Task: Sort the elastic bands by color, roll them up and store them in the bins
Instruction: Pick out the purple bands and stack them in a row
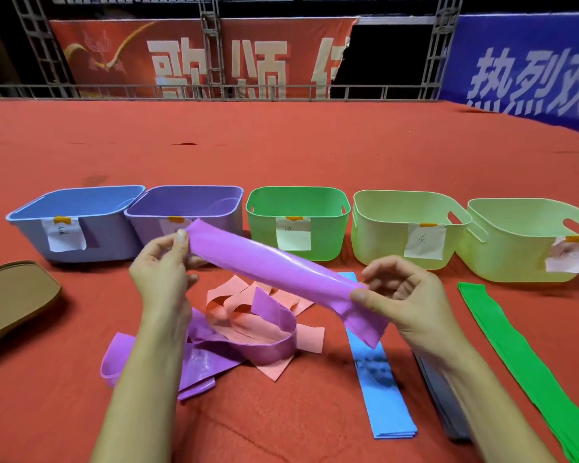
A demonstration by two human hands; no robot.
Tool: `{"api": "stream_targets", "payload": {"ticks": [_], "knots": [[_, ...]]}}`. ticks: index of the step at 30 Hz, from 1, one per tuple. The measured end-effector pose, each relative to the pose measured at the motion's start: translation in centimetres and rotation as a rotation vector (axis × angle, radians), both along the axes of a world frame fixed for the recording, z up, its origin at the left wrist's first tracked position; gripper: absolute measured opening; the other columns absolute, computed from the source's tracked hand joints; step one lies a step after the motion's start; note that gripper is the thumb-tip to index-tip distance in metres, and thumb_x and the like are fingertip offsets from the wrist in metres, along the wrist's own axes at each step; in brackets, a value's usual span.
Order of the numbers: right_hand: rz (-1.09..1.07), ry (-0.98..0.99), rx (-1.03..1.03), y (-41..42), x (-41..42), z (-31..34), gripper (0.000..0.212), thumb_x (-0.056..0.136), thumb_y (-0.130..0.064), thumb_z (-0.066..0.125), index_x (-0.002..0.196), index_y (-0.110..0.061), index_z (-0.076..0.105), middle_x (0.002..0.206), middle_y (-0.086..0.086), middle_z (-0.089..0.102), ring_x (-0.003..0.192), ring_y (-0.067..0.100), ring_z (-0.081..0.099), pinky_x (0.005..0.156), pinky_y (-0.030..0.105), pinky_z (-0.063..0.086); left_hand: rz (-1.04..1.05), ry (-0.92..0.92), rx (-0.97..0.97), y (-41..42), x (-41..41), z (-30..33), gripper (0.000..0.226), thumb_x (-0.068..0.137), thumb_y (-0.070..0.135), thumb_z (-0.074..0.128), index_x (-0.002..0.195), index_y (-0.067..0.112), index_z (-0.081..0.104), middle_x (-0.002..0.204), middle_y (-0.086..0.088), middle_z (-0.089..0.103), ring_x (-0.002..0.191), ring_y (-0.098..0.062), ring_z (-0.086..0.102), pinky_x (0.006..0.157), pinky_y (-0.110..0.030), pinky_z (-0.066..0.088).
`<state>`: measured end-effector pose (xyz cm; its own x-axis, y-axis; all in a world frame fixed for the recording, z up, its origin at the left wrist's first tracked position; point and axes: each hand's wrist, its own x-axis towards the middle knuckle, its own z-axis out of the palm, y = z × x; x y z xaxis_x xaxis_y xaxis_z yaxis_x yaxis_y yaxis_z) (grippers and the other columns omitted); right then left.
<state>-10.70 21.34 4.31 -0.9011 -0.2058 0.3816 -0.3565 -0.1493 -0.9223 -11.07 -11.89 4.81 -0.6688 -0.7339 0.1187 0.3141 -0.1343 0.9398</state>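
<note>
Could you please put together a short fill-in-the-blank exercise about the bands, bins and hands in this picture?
1. The left hand and the right hand hold a stretched ____ band between them.
2. The number of bins standing in the row is ____.
3. The green band lies flat on the ____ side of the blue band.
4. The pink bands lie tangled in a pile on the ____ cloth.

Missing words: purple; five; right; red
</note>
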Motion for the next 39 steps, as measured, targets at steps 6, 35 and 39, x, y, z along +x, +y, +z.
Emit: {"api": "stream_targets", "payload": {"ticks": [6,35,39], "knots": [[0.156,0.031,0.194,-1.9,0.0,-2.1,0.040,0.080,-0.006,0.089,0.115,-0.015,0.071,0.103,0.004,0.075,0.089,0.015,0.069,0.082,0.028,0.056,-0.074,-0.028,0.026,0.9,-0.2,-0.3,0.008,0.103,0.021,0.071,0.095,0.017,0.071,0.076,-0.004,0.067,0.051,-0.007,0.063,0.047,-0.020,0.052],[0.153,0.036,1.420,-6.0,5.1,-2.0,0.061,0.071,-0.076,0.076,0.085,-0.018,0.064,0.084,-0.003,0.070,0.087,0.016,0.062,0.075,0.038,0.051,-0.207,-0.182,-0.336,-1.7,1.0,0.6,0.009,0.102,0.020,0.070,0.096,0.017,0.076,0.078,-0.002,0.066,0.062,-0.013,0.061,0.055,-0.027,0.043],[-0.098,0.063,1.201,-6.0,3.7,-1.6,0.056,0.081,-0.082,0.060,0.084,-0.026,0.062,0.081,-0.011,0.071,0.083,0.006,0.063,0.075,0.035,0.052,-0.239,-0.189,-0.339,-2.5,1.7,1.0,0.011,0.101,0.020,0.071,0.102,0.011,0.077,0.082,-0.004,0.070,0.059,-0.009,0.063,0.052,-0.027,0.041]]}}
